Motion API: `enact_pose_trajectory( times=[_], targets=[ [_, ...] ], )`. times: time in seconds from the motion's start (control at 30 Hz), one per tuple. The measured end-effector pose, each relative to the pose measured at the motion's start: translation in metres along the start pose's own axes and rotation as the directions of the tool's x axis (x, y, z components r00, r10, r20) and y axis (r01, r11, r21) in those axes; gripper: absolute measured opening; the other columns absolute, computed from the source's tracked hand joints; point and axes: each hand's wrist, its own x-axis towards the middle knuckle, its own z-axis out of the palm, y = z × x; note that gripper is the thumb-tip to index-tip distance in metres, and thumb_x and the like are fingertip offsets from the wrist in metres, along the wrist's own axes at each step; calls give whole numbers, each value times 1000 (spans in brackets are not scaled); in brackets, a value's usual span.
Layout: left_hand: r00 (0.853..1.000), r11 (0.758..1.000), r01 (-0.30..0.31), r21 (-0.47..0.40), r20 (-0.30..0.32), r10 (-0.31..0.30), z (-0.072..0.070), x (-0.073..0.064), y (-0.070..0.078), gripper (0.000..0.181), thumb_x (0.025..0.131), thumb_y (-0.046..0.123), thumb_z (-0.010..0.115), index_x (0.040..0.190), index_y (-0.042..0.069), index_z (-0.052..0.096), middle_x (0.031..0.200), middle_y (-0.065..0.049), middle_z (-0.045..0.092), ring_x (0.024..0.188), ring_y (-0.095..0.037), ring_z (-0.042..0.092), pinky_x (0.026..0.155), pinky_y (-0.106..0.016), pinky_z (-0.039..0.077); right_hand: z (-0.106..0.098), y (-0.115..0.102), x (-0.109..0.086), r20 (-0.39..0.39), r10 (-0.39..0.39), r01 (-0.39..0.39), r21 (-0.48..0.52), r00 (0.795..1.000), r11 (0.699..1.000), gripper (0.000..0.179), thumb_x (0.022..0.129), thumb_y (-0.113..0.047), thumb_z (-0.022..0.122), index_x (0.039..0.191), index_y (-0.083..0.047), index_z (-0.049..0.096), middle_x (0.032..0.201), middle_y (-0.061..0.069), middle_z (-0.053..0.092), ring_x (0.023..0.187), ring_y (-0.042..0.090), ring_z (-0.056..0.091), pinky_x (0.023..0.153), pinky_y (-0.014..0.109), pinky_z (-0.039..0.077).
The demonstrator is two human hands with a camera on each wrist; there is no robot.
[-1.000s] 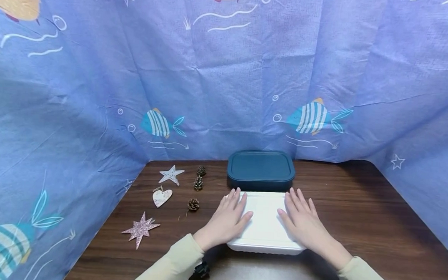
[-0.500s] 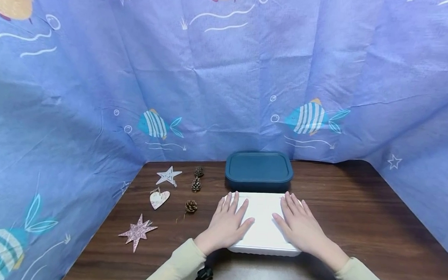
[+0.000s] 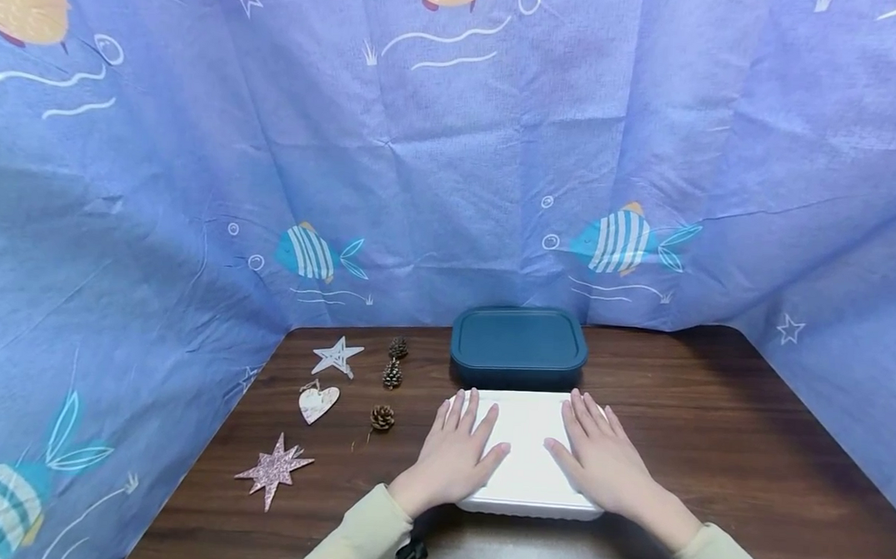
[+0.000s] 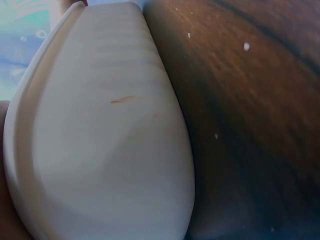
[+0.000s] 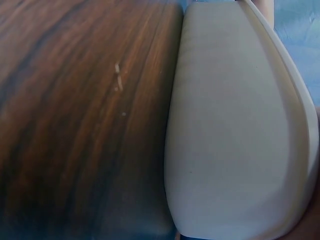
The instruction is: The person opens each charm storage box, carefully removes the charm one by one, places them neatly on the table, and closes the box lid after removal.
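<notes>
A white rectangular box (image 3: 526, 458) with a flat top lies near the front of the table. My left hand (image 3: 455, 455) rests on its left side, fingers straight and spread. On the opposite side rests my right hand (image 3: 601, 457), its fingers also straight. The left wrist view shows the box's pale side wall (image 4: 110, 130) with a small reddish mark and a projecting rim. A plain side wall (image 5: 230, 120) of the same box fills much of the right wrist view. Just behind it stands a dark blue lidded container (image 3: 518, 345).
Left of the box lie a white star (image 3: 337, 356), a white heart (image 3: 318, 403), a pink glittery star (image 3: 274, 470) and three pine cones (image 3: 383, 418). The brown wooden table (image 3: 719, 441) extends to the right. A blue fish-patterned cloth (image 3: 453, 163) hangs behind and at the sides.
Both hands stay on the white box, with only slight shifts in their position. The head view has tilted a little; the other objects keep their places on the table.
</notes>
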Motion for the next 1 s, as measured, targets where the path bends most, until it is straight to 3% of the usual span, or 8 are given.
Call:
enact_pose_trajectory(
  times=[0.5,0.63,0.77,0.9,0.93,1.0],
  targets=[
    [1000,1000,-1,-6,-13,1,1,1,0,68,107,56,22,159,13,34,164,-24,18,152,-40,8,121,-57,9,0,1,-1,1,-4,4,30,1000,1000,68,106,-51,40,147,2,49,159,28,28,148,45,22,116,66,16],
    [999,1000,-13,-17,-41,12,0,1,0,68,107,57,25,156,13,39,163,-24,22,152,-41,11,121,-57,12,-2,2,0,-5,0,0,60,1000,998,65,106,-51,43,147,-2,51,158,28,30,148,45,22,116,66,15],
    [995,996,-54,-65,-83,49,-7,0,-7,60,107,52,36,153,15,47,161,-20,30,150,-39,21,120,-57,18,-6,4,2,-32,-32,36,115,999,993,57,105,-45,51,146,-6,54,157,27,34,147,47,25,114,69,18],
    [974,989,-135,-67,-194,120,-31,0,-16,55,107,47,43,152,16,47,160,-13,35,149,-33,28,118,-57,22,-23,5,10,-144,-123,142,127,982,982,50,101,-32,62,146,-10,55,156,23,38,145,46,29,111,69,25],
    [960,986,-156,-55,-242,138,-40,0,-18,54,107,46,44,152,16,47,159,-12,36,149,-32,28,118,-57,22,-29,6,13,-193,-152,177,116,969,977,50,100,-30,64,146,-11,55,156,22,39,145,46,29,111,68,27],
    [914,980,-197,-25,-368,174,-58,0,-23,54,107,44,45,152,14,47,158,-11,39,148,-31,31,118,-57,22,-43,7,20,-309,-209,252,104,928,962,51,99,-30,66,146,-12,55,156,20,40,145,44,30,113,64,27]
  ],
)
